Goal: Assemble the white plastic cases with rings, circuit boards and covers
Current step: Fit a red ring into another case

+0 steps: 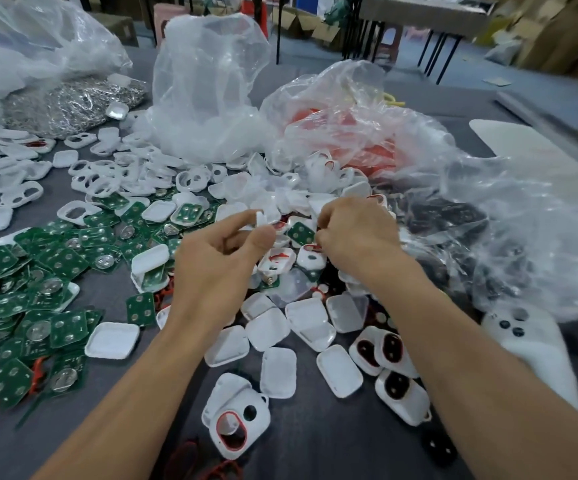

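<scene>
Both hands hover over the middle of a heap of parts on a grey table (308, 445). My left hand (218, 258) pinches a small white plastic piece (261, 216) between thumb and forefinger. My right hand (353, 226) is curled, knuckles up; what its fingers hold is hidden. Between them lies a case with a green circuit board (299, 233). Green circuit boards (38, 306) cover the left. White covers (277, 372) lie near me. A white case with a red ring (237, 427) sits at the front. Cases with dark rings (389, 349) lie on the right.
Clear plastic bags stand behind the heap: one with white parts (207, 98), one with red parts (349, 133), one with dark parts (471, 220). A pile of metal rings (72, 102) lies at the back left. A white controller (530, 344) rests on the right.
</scene>
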`<state>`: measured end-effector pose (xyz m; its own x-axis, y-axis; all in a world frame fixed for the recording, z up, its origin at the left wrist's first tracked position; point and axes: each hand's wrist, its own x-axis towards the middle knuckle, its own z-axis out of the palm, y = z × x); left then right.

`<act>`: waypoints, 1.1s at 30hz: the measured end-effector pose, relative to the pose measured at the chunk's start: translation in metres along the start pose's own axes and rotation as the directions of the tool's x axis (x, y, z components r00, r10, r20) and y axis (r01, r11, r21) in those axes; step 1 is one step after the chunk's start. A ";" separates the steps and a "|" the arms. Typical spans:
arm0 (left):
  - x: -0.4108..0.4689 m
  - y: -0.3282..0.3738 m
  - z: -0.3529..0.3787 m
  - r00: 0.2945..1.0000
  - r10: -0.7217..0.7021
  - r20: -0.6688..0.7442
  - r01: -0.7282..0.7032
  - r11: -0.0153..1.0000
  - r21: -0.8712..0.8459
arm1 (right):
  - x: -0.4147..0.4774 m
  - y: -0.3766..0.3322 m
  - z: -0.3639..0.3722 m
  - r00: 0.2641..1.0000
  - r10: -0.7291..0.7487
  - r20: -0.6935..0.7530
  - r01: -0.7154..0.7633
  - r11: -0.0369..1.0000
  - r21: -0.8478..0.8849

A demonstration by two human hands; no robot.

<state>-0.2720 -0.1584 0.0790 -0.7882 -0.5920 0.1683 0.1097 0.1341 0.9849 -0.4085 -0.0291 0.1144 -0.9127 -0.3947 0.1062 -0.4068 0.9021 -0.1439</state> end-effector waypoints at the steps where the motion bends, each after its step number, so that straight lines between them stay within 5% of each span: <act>1: 0.000 -0.001 0.000 1.000 -0.003 0.000 0.003 1.000 0.011 | 0.001 -0.002 0.001 1.000 -0.017 -0.020 0.016 0.998 -0.054; 9: 0.001 0.001 -0.002 1.000 0.010 0.011 -0.011 1.000 0.029 | 0.001 -0.004 -0.006 0.997 -0.040 0.060 0.043 0.998 -0.041; 11: 0.003 -0.002 -0.004 1.000 0.031 -0.001 -0.030 0.995 0.094 | -0.006 0.000 -0.007 1.000 -0.004 -0.022 0.004 1.000 0.009; 13: 0.005 -0.003 -0.004 1.000 0.031 0.003 -0.031 0.991 0.134 | -0.017 0.010 -0.009 0.981 0.079 -0.176 -0.033 0.968 0.250; 15: 0.004 -0.003 -0.001 0.999 0.028 0.022 -0.031 0.984 0.178 | -0.031 0.014 -0.011 0.961 0.181 -0.210 -0.018 0.795 0.606; 17: 0.001 -0.002 0.003 0.999 0.027 0.044 -0.035 0.978 0.208 | -0.049 0.010 -0.011 0.980 0.184 -0.070 -0.042 0.540 0.841; 22: -0.009 -0.005 0.011 1.000 0.020 0.020 -0.023 0.977 0.210 | -0.066 0.003 -0.002 0.974 0.068 0.216 -0.218 0.039 0.975; 24: -0.011 -0.006 0.015 1.000 -0.013 -0.016 0.015 0.987 0.160 | -0.068 0.004 -0.001 0.964 0.059 0.259 -0.257 -0.037 0.966; 28: -0.011 -0.001 0.022 0.998 -0.059 -0.026 0.061 0.994 0.090 | -0.069 0.005 0.000 0.958 0.108 0.265 -0.264 -0.019 0.964; 33: -0.012 0.006 0.024 0.978 -0.184 0.098 0.206 0.930 -0.305 | -0.074 0.001 -0.002 0.959 0.022 0.283 -0.282 -0.044 0.959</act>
<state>-0.2766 -0.1315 0.0819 -0.8504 -0.5256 -0.0208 0.1246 -0.2398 0.9628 -0.3413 0.0013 0.1084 -0.8952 -0.4079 -0.1795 0.2376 -0.0961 -0.9666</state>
